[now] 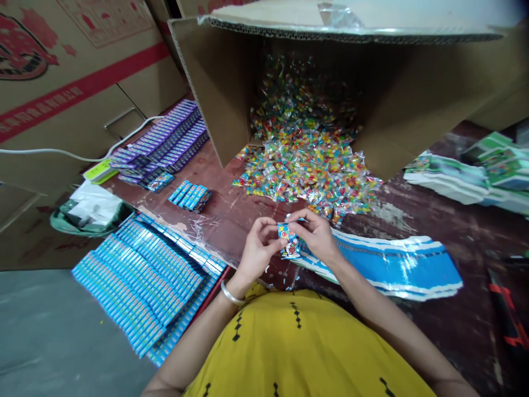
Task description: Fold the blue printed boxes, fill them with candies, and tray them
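Observation:
Between my two hands, close in front of my body, is a small blue printed candy box (289, 247). My left hand (261, 245) pinches its left side with thumb and fingers. At its upper right, my right hand (313, 231) grips the top edge, fingers bent. Whether anything is inside the box I cannot tell. Just right of it lies a fanned row of flat blue cartons (405, 264), partly beneath my right forearm. Beyond my hands, small clear bags of colourful candy (306, 165) spill out of a large cardboard box (397, 110) lying on its side.
Stacked rows of blue boxes (140, 281) stand at the left, near a few blue boxes (190, 196) and purple boxes (165, 138). A green basket (66, 225) is at far left. Green cartons (450, 176) lie right. A red-and-black tool (508, 314) rests at the right edge.

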`<state>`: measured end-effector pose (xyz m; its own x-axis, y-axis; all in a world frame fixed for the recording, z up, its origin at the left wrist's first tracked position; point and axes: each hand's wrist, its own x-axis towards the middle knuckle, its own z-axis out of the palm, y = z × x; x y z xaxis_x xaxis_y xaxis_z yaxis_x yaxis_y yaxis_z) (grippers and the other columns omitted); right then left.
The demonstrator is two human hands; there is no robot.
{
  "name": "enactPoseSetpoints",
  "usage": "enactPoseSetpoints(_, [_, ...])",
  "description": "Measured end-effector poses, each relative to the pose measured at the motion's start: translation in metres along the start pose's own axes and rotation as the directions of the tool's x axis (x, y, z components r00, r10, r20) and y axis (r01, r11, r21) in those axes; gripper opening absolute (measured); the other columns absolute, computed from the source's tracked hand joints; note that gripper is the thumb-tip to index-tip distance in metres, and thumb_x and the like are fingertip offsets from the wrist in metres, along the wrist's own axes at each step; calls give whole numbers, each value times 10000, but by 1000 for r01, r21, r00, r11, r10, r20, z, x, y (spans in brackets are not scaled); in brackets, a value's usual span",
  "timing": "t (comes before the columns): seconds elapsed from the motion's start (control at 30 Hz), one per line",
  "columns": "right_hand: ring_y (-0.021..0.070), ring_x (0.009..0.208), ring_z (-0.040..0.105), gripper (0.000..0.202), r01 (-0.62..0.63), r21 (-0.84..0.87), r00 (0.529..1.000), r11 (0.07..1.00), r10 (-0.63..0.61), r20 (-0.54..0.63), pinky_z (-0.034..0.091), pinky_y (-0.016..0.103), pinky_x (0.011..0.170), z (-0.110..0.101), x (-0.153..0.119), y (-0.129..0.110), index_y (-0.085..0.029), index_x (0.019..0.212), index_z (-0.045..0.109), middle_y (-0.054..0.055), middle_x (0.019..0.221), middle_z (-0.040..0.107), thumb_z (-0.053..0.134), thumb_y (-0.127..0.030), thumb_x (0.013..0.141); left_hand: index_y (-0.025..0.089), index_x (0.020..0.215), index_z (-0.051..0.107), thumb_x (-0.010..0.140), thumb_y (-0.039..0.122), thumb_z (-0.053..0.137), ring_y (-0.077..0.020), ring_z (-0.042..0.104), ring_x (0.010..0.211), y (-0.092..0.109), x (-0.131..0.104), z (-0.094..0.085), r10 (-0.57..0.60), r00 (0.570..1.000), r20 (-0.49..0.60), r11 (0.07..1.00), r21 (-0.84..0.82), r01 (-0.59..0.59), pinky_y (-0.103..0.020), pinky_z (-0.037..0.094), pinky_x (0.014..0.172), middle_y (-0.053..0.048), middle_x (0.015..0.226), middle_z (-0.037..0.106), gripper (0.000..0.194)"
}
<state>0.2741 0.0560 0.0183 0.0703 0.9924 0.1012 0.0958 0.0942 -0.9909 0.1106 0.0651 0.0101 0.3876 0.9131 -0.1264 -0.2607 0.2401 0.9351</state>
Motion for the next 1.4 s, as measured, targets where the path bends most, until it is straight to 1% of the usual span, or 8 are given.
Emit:
enactPoseSetpoints(0.2, [156, 765, 612, 192, -113, -24, 993, 993, 114, 37, 477, 296, 735, -4, 11, 1, -204, 783, 630, 5, 824, 670, 752, -348, 750, 208, 1067, 460, 762, 242, 741, -147, 639, 911, 1, -2, -4, 28, 999, -21, 986, 165, -25, -233, 520, 740, -27, 999, 624, 417])
enactPoseSetpoints(0.5, [114, 555, 523, 293, -289, -3, 946, 957, 286, 150, 404, 257, 558, -10, 24, -5, -178, 649, 604, -27, 610, 605, 771, -415, 693, 225, 1246, 454, 812, 195, 675, -183, 616, 1018, 8, -7, -7, 12, 997, 78, 959, 283, -33, -282, 521, 823, -58, 1096, 620, 489])
enactPoseSetpoints(0.67, [140, 641, 574, 256, -84, -242, 988, 967, 112, 105, 434, 276, 624, -8, 17, -6, -177, 678, 647, 1, 673, 643, 656, -385, 827, 215, 1260, 505, 818, 211, 670, -196, 611, 1026, 7, -6, -10, 6, 995, 99, 963, 267, -32, -297, 512, 846, -73, 1108, 639, 472])
enactPoseSetpoints(0.77, [193, 885, 645, 222, 4, -295, 967, 956, 71, 243, 493, 313, 760, -12, 11, -11, -209, 934, 698, 39, 953, 699, 631, -404, 851, 190, 1173, 537, 798, 243, 703, -183, 631, 970, 4, -1, -16, 7, 999, 46, 978, 208, -16, -298, 512, 847, -68, 1057, 660, 413])
enactPoseSetpoints(0.9, [286, 1320, 453, 940, 157, -438, 901, 885, 54, 431, 389, 442, 1071, -14, 3, -14, -296, 1424, 414, 88, 1462, 457, 857, -365, 598, 188, 1115, 542, 734, 263, 765, -167, 653, 867, 2, 6, -21, -36, 999, -38, 995, 88, 39, -260, 529, 732, -52, 989, 672, 448])
enactPoseSetpoints(1.13, [289, 1278, 498, 824, 289, -548, 913, 785, -54, 404, 411, 455, 1070, -9, 3, -2, -243, 1412, 405, 117, 1409, 499, 780, -352, 686, 207, 1157, 525, 700, 312, 795, -155, 657, 796, 3, 6, -19, -117, 990, -77, 992, 31, 120, -245, 541, 640, -41, 977, 674, 541])
enactPoseSetpoints(1.23, [300, 1260, 512, 819, 312, -558, 912, 769, -80, 401, 427, 461, 1058, -7, 5, 0, -228, 1395, 421, 126, 1380, 521, 784, -372, 675, 159, 1057, 564, 721, 363, 776, -140, 641, 738, -1, 5, -22, -178, 981, -83, 981, 64, 184, -245, 532, 632, -37, 892, 662, 447])
enactPoseSetpoints(1.4, [310, 1392, 375, 1037, 336, -557, 893, 760, -69, 444, 372, 490, 1121, -4, 8, 0, -271, 1516, 203, 115, 1540, 348, 806, -360, 677, 151, 929, 588, 788, 406, 705, -126, 609, 685, 3, 11, -47, 15, 989, -148, 918, 394, 45, -241, 490, 648, -19, 792, 638, 314])
